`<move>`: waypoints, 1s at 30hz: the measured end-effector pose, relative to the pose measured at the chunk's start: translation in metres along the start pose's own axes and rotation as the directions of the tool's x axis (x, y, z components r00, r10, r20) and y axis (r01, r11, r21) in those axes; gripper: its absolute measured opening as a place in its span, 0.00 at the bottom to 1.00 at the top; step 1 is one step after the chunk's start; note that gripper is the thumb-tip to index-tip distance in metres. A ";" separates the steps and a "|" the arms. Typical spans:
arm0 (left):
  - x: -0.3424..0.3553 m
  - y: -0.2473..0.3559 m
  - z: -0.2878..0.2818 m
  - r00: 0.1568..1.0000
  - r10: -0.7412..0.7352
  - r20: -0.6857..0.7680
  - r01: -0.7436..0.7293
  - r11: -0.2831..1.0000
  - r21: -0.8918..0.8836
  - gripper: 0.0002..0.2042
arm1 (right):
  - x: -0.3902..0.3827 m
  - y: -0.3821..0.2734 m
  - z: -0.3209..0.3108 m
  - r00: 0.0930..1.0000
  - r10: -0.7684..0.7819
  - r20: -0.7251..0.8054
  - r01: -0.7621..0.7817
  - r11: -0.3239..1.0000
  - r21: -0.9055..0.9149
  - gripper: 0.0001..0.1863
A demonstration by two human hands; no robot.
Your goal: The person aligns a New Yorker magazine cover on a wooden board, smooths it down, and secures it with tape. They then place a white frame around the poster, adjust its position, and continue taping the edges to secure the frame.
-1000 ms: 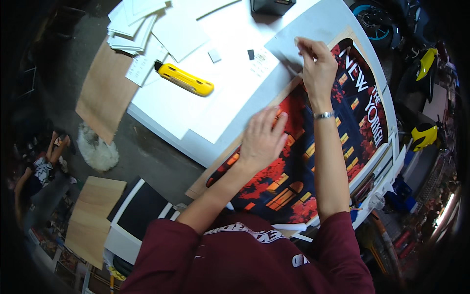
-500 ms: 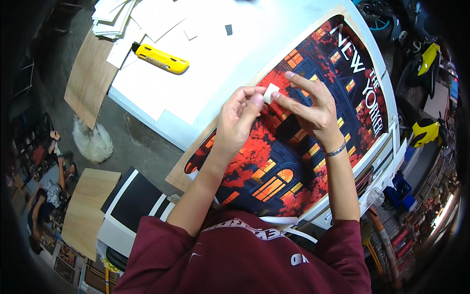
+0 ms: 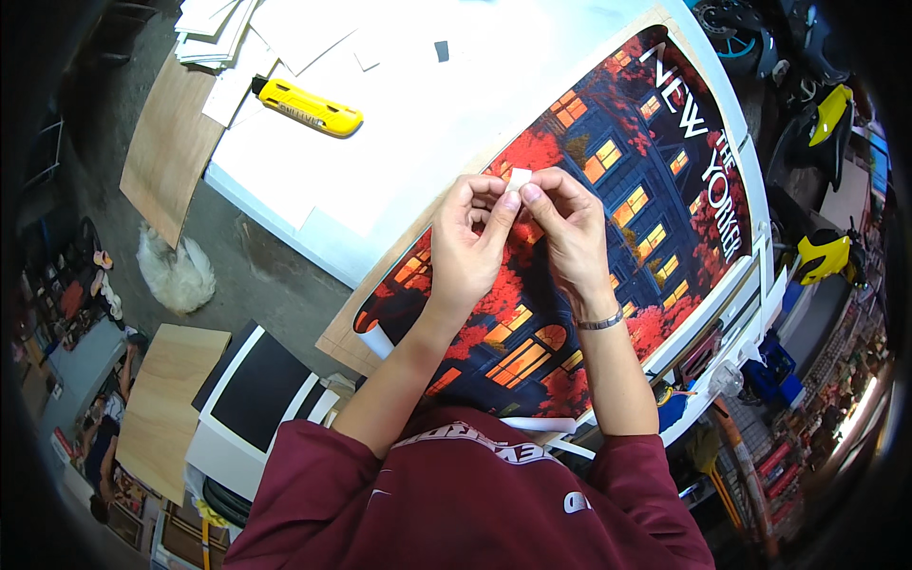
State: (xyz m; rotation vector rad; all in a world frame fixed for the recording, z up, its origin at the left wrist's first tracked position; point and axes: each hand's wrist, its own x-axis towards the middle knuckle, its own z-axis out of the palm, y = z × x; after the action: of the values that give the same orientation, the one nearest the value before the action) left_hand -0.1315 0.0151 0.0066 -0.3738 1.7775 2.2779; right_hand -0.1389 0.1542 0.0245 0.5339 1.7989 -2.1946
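Note:
Between the fingertips of both my hands is a small white piece [image 3: 519, 178], flat and roughly square; whether it is paper or tape I cannot tell. My left hand [image 3: 472, 223] pinches its left side with thumb and forefinger. From the other side my right hand [image 3: 570, 223], with a band at the wrist, pinches it too. Both hands are above a large printed poster [image 3: 632, 275] of a dark building with lit orange windows and red foliage. The poster's lower left corner curls up, showing its white back.
On the white-covered table [image 3: 380, 190] a yellow utility knife [image 3: 309, 106] lies at the upper left, near stacked white sheets [image 3: 214, 38]. A wooden board [image 3: 171, 152] juts past the table's left edge. A white furry animal [image 3: 176, 271] lies on the floor. Another person [image 3: 104, 437] is at far left.
My right hand has moved left and down, and its spread fingers have closed on the white piece beside my left fingertips. The person at far left has shifted.

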 end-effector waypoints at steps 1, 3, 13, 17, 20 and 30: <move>0.000 0.006 -0.002 0.999 0.046 0.014 -0.048 0.984 0.171 0.14 | 0.004 -0.003 -0.002 0.999 -0.022 -0.028 0.019 0.996 -0.087 0.06; 0.003 0.006 -0.012 0.943 0.312 0.118 -0.315 0.715 0.624 0.23 | 0.024 -0.012 -0.017 0.992 -0.107 -0.072 0.089 0.972 -0.218 0.07; 0.007 0.018 0.001 0.971 0.222 0.087 -0.164 0.357 0.920 0.23 | 0.143 -0.086 -0.036 0.783 -0.057 0.620 0.615 0.221 -0.757 0.10; 0.021 0.021 -0.001 0.957 0.270 0.106 -0.213 0.406 0.889 0.12 | 0.159 -0.089 -0.025 0.743 0.055 0.666 0.655 0.139 -0.743 0.16; 0.022 0.019 -0.001 0.946 0.293 0.139 -0.252 0.396 0.883 0.11 | 0.163 -0.086 -0.017 0.680 0.145 0.719 0.730 -0.044 -0.682 0.15; 0.023 0.015 -0.003 0.938 0.317 0.142 -0.271 0.414 0.869 0.10 | 0.163 -0.073 0.003 0.616 0.200 0.762 0.787 -0.206 -0.582 0.13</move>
State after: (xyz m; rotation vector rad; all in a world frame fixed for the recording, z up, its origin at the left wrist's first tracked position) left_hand -0.1582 0.0088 0.0114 0.1242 2.9079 1.1210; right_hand -0.3168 0.1716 0.0192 -1.1781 2.4646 -0.1360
